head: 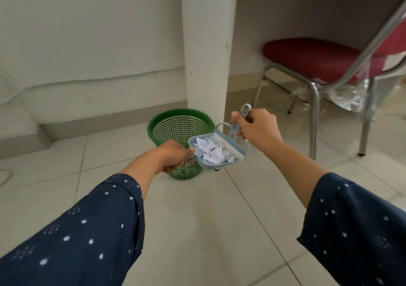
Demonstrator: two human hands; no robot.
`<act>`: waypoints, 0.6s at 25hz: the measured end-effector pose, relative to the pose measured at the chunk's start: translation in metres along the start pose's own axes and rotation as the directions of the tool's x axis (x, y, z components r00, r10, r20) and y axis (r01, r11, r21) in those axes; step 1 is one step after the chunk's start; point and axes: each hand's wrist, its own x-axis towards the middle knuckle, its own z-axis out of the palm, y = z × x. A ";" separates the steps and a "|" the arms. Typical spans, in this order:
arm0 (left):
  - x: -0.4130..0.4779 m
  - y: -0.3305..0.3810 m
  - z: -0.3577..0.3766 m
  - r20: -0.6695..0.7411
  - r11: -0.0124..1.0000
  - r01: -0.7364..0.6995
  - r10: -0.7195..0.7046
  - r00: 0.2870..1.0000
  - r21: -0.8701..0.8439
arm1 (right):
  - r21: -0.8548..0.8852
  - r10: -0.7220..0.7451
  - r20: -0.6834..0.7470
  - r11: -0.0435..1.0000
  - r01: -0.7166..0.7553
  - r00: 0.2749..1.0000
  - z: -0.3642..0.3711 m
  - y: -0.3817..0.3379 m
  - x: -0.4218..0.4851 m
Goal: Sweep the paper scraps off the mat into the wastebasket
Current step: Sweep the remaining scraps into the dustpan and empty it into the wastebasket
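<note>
A green mesh wastebasket (175, 123) stands on the tiled floor by a white table leg. In front of its right rim I hold a small light-blue dustpan (239, 148), filled with white paper scraps (212, 152). My left hand (174, 157) grips the dustpan's handle on the left. My right hand (256, 125) holds the handle of a small light-blue brush (238, 123), whose white bristles rest across the pan's right side against the scraps. The mat is out of view.
A white table leg (207, 50) rises right behind the basket. A red-seated metal chair (312, 59) with clear plastic beneath it stands at the right. A wall and baseboard (98, 118) run behind the basket. Pale floor tiles (197, 219) lie below my arms.
</note>
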 end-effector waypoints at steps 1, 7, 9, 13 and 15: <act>0.008 -0.005 -0.014 -0.028 1.000 0.023 -0.023 0.999 -0.009 | 0.017 0.008 0.012 1.000 -0.008 1.000 0.018 -0.007 0.009; 0.058 -0.012 -0.078 -0.305 0.959 -0.021 0.111 0.946 0.282 | 0.145 0.051 0.036 0.988 -0.056 0.998 0.104 -0.031 0.049; 0.069 -0.012 -0.085 -0.374 0.870 -0.067 0.279 0.884 0.489 | 0.148 0.064 0.021 0.987 -0.066 0.998 0.121 -0.030 0.052; 0.077 -0.020 -0.083 -0.411 0.627 -0.012 0.525 0.745 0.779 | 0.110 0.071 -0.023 0.992 -0.068 0.997 0.144 -0.021 0.046; 0.076 -0.024 -0.081 -0.395 0.553 0.014 0.577 0.715 0.833 | 0.109 0.077 -0.024 0.991 -0.074 0.997 0.148 -0.019 0.043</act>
